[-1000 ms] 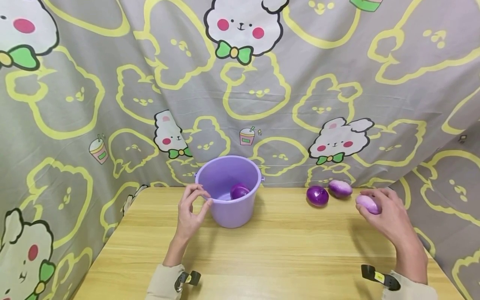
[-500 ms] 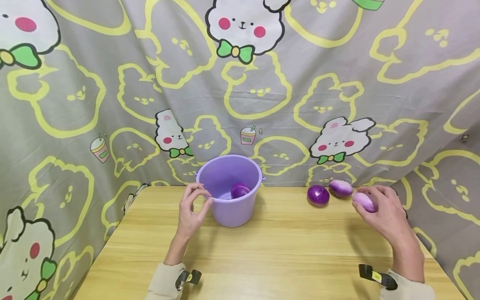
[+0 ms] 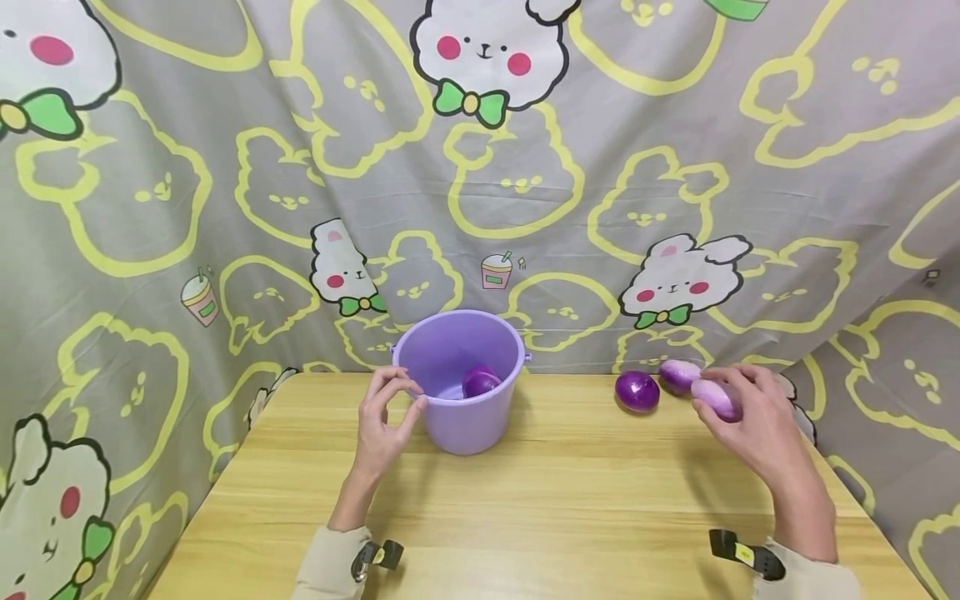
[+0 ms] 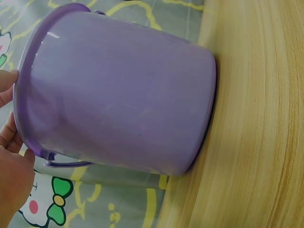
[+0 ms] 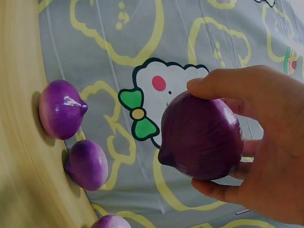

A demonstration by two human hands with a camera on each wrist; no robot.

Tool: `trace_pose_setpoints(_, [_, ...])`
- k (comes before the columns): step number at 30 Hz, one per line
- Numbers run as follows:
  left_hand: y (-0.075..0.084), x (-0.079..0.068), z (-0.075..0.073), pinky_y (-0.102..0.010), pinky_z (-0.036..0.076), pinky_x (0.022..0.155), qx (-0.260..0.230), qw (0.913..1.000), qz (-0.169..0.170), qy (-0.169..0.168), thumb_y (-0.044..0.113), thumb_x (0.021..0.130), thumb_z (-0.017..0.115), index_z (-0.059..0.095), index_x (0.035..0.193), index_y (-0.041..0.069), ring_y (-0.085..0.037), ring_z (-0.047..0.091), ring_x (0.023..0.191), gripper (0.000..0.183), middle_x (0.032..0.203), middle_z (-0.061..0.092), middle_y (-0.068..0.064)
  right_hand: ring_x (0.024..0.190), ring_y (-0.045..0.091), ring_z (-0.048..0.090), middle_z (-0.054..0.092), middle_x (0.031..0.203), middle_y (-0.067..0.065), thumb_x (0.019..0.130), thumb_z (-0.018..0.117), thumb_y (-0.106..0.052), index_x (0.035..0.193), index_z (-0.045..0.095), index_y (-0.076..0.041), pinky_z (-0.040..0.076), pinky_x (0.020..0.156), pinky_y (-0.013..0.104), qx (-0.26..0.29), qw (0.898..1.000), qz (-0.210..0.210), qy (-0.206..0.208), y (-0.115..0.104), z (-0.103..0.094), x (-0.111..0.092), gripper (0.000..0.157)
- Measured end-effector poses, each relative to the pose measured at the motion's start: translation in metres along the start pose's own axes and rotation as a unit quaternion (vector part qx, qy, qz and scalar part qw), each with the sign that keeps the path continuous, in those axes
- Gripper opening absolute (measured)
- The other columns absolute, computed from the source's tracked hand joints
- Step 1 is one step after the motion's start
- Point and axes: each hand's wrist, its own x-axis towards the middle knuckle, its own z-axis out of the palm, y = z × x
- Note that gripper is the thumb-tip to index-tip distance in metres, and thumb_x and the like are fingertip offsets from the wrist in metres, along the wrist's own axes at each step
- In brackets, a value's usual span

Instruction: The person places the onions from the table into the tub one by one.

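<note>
A purple bucket (image 3: 467, 425) stands on the table with one purple onion (image 3: 480, 382) lying inside. My left hand (image 3: 384, 425) pinches the near-left part of its rim between thumb and fingers; the left wrist view shows the fingertips at the rim. At the right, my right hand (image 3: 757, 417) grips a purple onion (image 5: 202, 137) with a pale end, held up off the table. Past it sit a dark purple onion (image 3: 637, 392) and a paler one (image 3: 680, 377). The right wrist view also catches another onion (image 5: 111, 222) at its lower edge, hidden from the head camera.
A wooden table (image 3: 525, 517) spreads under everything. Behind it hangs a grey cartoon-print curtain (image 3: 405, 200), close to the bucket and the onions. The bucket's handle (image 4: 69, 164) hangs down at its side.
My right hand has moved to the left with the onion, which now partly overlaps the paler onion in the head view. My left hand and the bucket have stayed put.
</note>
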Motion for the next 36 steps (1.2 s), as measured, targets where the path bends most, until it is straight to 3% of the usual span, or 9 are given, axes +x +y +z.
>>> trace_pose_setpoints(5, [0.001,0.000,0.001,-0.034,0.039,0.114,0.006,1.0000,0.004,0.005,-0.019,0.078,0.074,0.070,0.094,-0.002,-0.027,0.051,0.118,0.023,0.107,0.057,-0.023,0.111,0.052,0.044,0.051,0.125,0.028,0.078,0.083,-0.009,0.116,0.068,-0.005,0.032,0.079,0.058,-0.002,1.000,-0.009,0.007,-0.005,0.004,0.001,0.041])
trace_pose_setpoints(12, [0.019,0.005,0.004,-0.034,0.040,0.112,0.006,0.9999,0.009,0.009,-0.021,0.077,0.071,0.067,0.091,-0.010,-0.029,0.052,0.115,0.018,0.103,0.055,-0.029,0.115,0.052,0.044,0.050,0.131,0.028,0.081,0.082,-0.013,0.118,0.068,-0.009,0.032,0.080,0.073,-0.002,1.000,0.005,-0.005,-0.014,0.008,0.001,0.041])
trace_pose_setpoints(14, [0.022,0.006,0.004,-0.035,0.040,0.112,0.004,0.9999,0.010,0.008,-0.021,0.077,0.071,0.066,0.091,-0.011,-0.031,0.052,0.115,0.017,0.103,0.054,-0.030,0.117,0.051,0.044,0.049,0.133,0.028,0.082,0.082,-0.014,0.119,0.068,-0.010,0.033,0.079,0.072,-0.002,1.000,0.010,-0.010,-0.016,0.008,0.002,0.040])
trace_pose_setpoints(24, [0.001,0.000,0.000,-0.036,0.039,0.114,0.001,1.0000,-0.005,0.003,-0.017,0.079,0.075,0.071,0.094,-0.001,-0.027,0.051,0.118,0.022,0.107,0.057,-0.022,0.117,0.050,0.046,0.051,0.131,0.029,0.078,0.085,-0.010,0.118,0.069,-0.010,0.038,0.078,0.061,0.014,1.000,-0.023,0.002,-0.023,0.012,0.006,0.043])
trace_pose_setpoints(36, [0.001,0.000,0.000,-0.036,0.040,0.113,0.004,0.9999,-0.010,-0.002,-0.013,0.082,0.075,0.071,0.094,0.000,-0.028,0.052,0.118,0.019,0.107,0.057,-0.020,0.121,0.045,0.045,0.052,0.129,0.026,0.077,0.084,-0.006,0.118,0.070,-0.009,0.041,0.081,0.058,0.031,0.998,-0.048,0.004,-0.033,0.017,0.008,0.043])
